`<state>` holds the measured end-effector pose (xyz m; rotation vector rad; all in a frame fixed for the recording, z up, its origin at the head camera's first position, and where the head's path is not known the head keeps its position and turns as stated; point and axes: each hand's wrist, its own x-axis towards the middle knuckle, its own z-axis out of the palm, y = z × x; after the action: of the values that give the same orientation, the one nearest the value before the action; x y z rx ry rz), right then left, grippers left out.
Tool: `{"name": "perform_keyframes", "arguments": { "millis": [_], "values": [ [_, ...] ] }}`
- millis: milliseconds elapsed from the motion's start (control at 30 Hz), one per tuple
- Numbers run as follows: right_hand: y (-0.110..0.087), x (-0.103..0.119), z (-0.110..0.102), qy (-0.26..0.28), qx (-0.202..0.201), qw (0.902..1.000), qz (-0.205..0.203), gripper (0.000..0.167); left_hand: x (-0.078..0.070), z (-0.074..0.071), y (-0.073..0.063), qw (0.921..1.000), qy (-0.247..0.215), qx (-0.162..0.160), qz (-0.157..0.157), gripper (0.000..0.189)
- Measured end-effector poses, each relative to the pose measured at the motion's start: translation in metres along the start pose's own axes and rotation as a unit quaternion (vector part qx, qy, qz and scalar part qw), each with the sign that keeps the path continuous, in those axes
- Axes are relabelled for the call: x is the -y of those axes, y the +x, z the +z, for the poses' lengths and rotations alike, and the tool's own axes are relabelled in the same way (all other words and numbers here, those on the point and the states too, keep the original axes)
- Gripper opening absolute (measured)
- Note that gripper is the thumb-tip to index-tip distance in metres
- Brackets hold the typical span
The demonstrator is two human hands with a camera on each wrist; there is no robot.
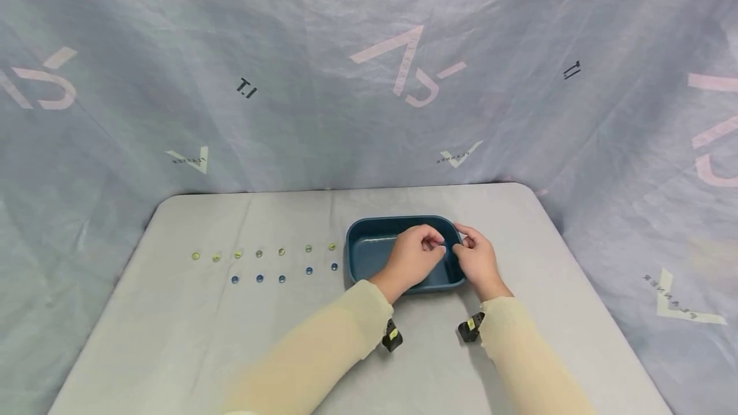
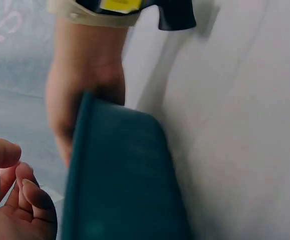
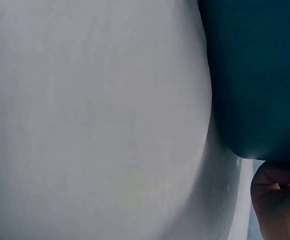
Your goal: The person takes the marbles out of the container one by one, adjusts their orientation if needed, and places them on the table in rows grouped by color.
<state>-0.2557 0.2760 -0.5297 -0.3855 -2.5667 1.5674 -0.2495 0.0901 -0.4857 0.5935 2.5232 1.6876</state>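
Note:
A dark blue, rounded rectangular tray (image 1: pixel 369 252) lies on the table, right of centre in the head view. My right hand (image 1: pixel 477 260) grips its right rim, thumb on the inner side and fingers along the outside. Over the tray's interior is my left hand (image 1: pixel 412 253), fingers curled and thumb tip close to the index fingertip. In the left wrist view, the left hand (image 2: pixel 19 200) shows those bent fingers beside the tray wall (image 2: pixel 124 175); no object is visible between them, though a small one could be hidden. The right hand (image 3: pixel 280 200) is partly cut off in the right wrist view.
Left of the tray, several small yellow-green glass beads (image 1: pixel 259 253) form a row. Nearer me runs a second row of several blue beads (image 1: pixel 282 279). A pale cloth covers the table (image 1: pixel 155 338). Grey printed fabric (image 1: pixel 323 101) hangs behind and at both sides.

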Motion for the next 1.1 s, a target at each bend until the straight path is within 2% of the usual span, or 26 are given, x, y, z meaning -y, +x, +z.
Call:
{"name": "perform_keyframes", "arguments": {
  "millis": [100,233,400,633,733,867,1033,1100],
  "values": [
    [0.000,-0.001,-0.002,-0.001,0.000,1.0000,-0.006,0.053,0.003,0.014,0.009,0.9996,0.023,0.002,-0.019,0.009],
    [0.002,0.001,0.000,0.000,0.001,0.9999,-0.015,0.053,0.009,0.020,0.021,0.9972,0.057,-0.011,-0.047,0.009],
    [0.001,0.000,0.000,-0.001,-0.004,0.9999,-0.012,0.053,0.021,0.028,0.030,0.9941,0.077,-0.003,-0.077,0.014],
    [0.000,-0.001,-0.002,-0.007,0.003,0.9999,-0.014,0.055,0.035,0.039,0.031,0.9869,0.131,0.055,-0.077,0.026],
    [-0.001,-0.001,-0.001,-0.005,0.003,0.9999,-0.014,0.055,0.039,0.041,0.032,0.9836,0.145,0.069,-0.082,0.029],
    [-0.001,0.000,-0.001,-0.001,0.005,0.9999,-0.015,0.055,0.044,0.043,0.034,0.9756,0.185,0.087,-0.080,0.034],
    [0.001,-0.001,-0.001,-0.003,0.005,0.9998,-0.016,0.054,0.048,0.045,0.037,0.9569,0.255,0.128,-0.054,0.041],
    [0.001,-0.002,0.000,-0.005,0.007,0.9998,-0.016,0.054,0.048,0.046,0.037,0.9531,0.265,0.136,-0.056,0.040]
  ]
}}
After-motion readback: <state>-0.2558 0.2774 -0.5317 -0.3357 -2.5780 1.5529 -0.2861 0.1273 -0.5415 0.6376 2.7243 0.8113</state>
